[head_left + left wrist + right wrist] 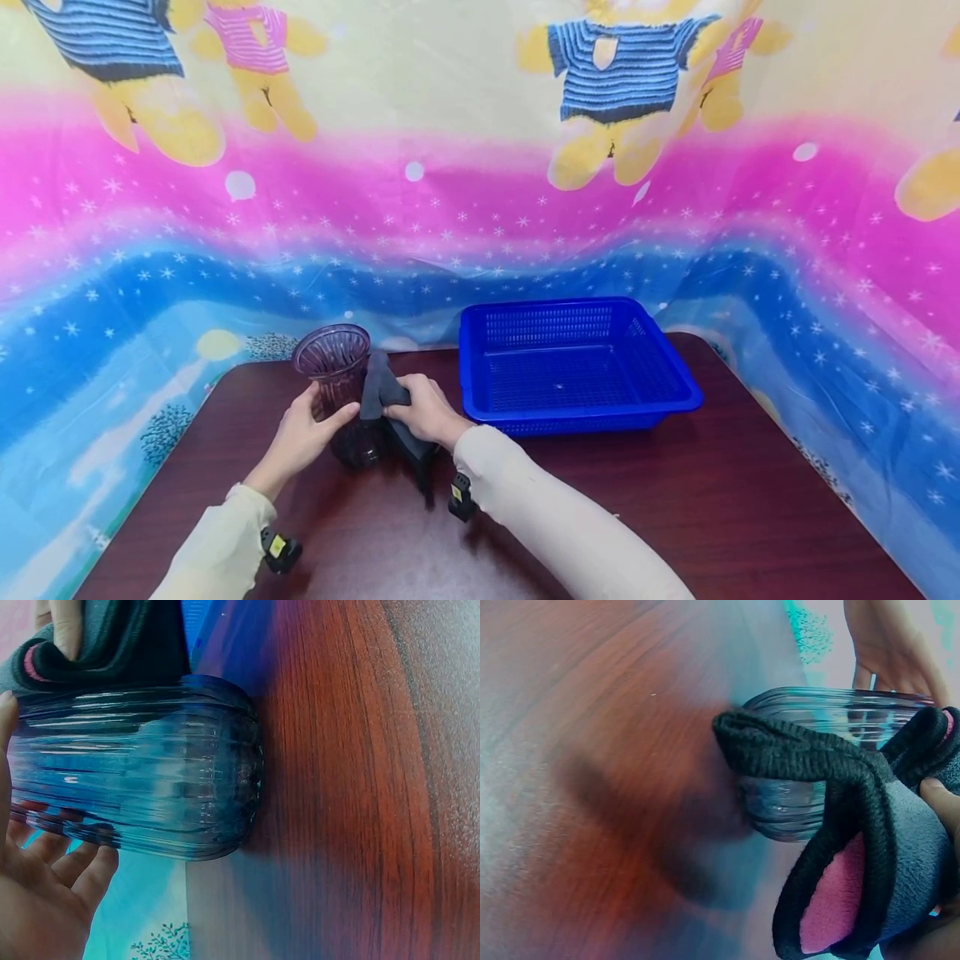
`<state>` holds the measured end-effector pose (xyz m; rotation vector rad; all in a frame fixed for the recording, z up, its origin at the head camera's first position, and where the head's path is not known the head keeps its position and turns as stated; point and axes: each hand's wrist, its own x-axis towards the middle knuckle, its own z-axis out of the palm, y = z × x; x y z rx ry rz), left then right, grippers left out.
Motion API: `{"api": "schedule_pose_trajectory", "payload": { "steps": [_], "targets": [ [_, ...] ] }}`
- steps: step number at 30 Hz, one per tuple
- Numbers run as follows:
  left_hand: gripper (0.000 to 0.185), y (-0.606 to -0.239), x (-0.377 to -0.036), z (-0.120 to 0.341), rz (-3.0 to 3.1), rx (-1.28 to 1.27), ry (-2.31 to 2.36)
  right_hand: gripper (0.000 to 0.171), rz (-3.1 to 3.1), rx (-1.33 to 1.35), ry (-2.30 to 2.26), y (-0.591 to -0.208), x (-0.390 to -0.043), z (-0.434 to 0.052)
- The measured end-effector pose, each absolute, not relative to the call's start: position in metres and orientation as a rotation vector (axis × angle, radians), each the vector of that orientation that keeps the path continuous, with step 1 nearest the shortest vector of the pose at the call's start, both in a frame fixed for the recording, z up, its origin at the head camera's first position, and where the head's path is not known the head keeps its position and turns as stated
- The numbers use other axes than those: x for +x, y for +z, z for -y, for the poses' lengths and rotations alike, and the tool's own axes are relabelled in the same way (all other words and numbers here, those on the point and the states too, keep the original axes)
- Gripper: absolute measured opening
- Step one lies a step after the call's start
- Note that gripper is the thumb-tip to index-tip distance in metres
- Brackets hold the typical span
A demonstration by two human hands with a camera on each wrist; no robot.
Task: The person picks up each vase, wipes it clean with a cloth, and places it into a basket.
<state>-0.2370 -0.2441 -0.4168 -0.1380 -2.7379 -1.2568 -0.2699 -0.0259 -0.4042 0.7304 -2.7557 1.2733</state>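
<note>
A ribbed, purplish glass vase [341,390] with a flared rim stands nearly upright at the left of the table, its base close to the wood in the left wrist view. My left hand [302,435] grips its side, thumb toward me and fingers around the far side. In my right hand [429,410] is a folded grey cloth [380,388] with black edging, held against the vase's right side. Pink lining shows inside the cloth's folds [832,900] in the right wrist view, and a loose end hangs toward the table. The cloth hides part of the glass.
Right of the hands, a blue plastic basket [577,417] with slotted walls sits near the back of the dark reddish wooden table [675,517]. A printed curtain [450,217] with bears and snowflakes surrounds the table's back and sides. Each sleeve carries a small black wrist camera.
</note>
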Motion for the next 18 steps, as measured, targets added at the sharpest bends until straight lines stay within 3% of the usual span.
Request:
{"api": "schedule_pose_trajectory", "payload": {
  "steps": [18],
  "targets": [
    [0.079, -0.414, -0.235, 0.244, 2.752, -0.139, -1.274, 0.023, 2.785, 0.713, 1.302, -0.383, -0.27, 0.028]
  ]
}}
